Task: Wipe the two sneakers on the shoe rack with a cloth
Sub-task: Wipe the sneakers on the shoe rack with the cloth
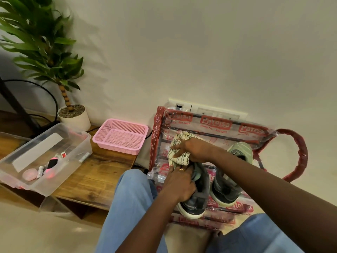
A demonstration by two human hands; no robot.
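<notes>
A seated person's right hand [191,149] bunches a striped cloth [179,159] against what appears to be the toe of a grey sneaker [196,203] on a plastic-wrapped shoe rack [156,136], while the left hand [179,185] grips that shoe's side. The second sneaker [230,187] stands just beside it. A pink basket [118,121] sits on a low wooden table [102,172].
</notes>
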